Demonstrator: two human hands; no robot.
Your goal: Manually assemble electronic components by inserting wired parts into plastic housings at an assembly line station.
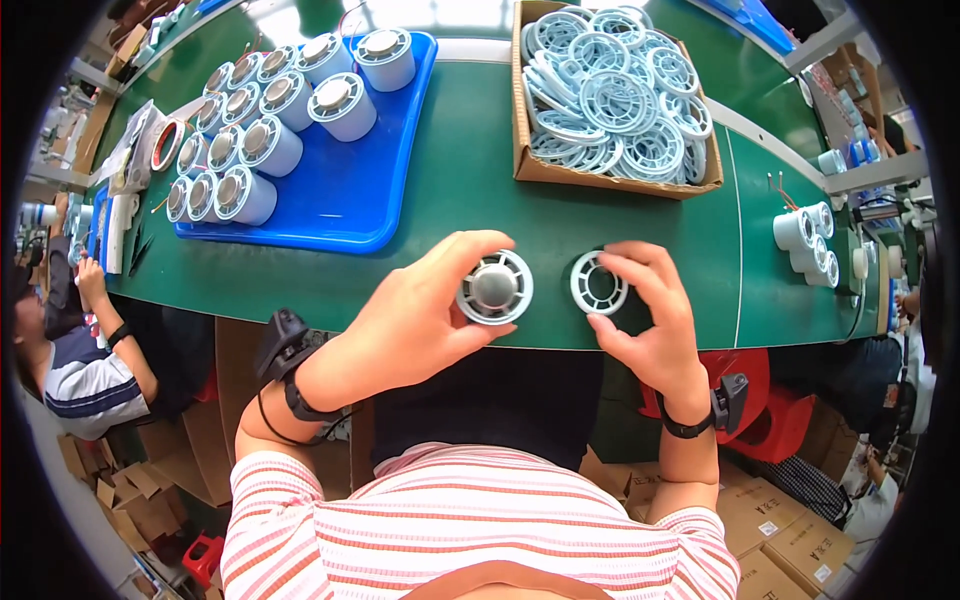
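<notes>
Near the table's front edge, my left hand (pixel 425 305) is closed around a round pale-blue housing (pixel 495 287) with a silver metal disc at its centre and a spoked rim facing up. To its right, my right hand (pixel 648 315) pinches a pale-blue spoked plastic ring (pixel 599 283) between thumb and fingers. The ring and the housing are apart, with green table surface between them. The sides of the housing below its rim are hidden from above.
A blue tray (pixel 350 215) at the left holds several similar housings. Behind my right hand stands a cardboard box (pixel 620 188) heaped with spoked rings. More white cylinders (pixel 806 240) stand at the far right. A co-worker (pixel 95 370) sits at the left; red stools are below the table.
</notes>
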